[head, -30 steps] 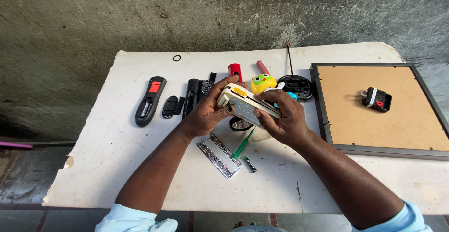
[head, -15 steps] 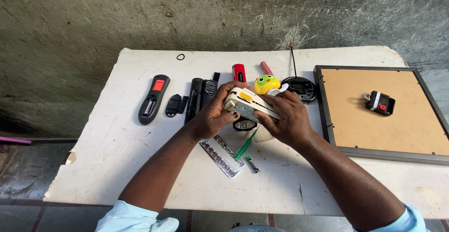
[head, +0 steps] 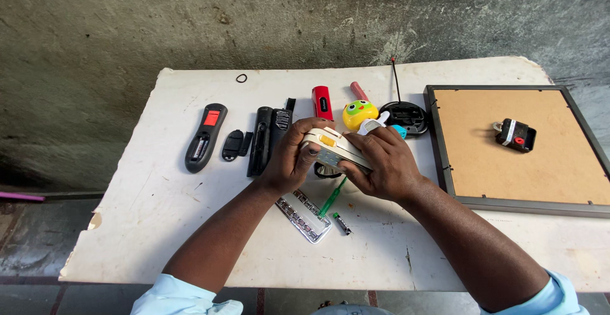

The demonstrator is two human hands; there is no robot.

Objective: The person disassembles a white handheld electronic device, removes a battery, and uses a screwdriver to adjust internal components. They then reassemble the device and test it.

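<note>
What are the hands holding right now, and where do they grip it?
Both hold a cream device above the table. The left hand grips its left end; the right hand covers its right end and top.

cream device [head: 330, 150] half hidden by hands [head: 381, 169]

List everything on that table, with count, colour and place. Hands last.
table: 1, white, against a grey wall
rubber ring: 1, black, far edge
remote: 1, black with red button, left
battery cover: 1, black, right of the remote
opened remote: 1, black, left of the hands
red case: 1, red, far middle
toy: 1, yellow and green, beyond the hands
round device with antenna: 1, black, right of the toy
frame: 1, dark rim, brown backing, right
clock mechanism: 1, black, on the frame
screwdriver: 1, green, below the hands
metal strip: 1, silver, near edge
cream device: 1, cream with yellow button, in both hands
left hand: grips the cream device
right hand: grips the cream device
</note>
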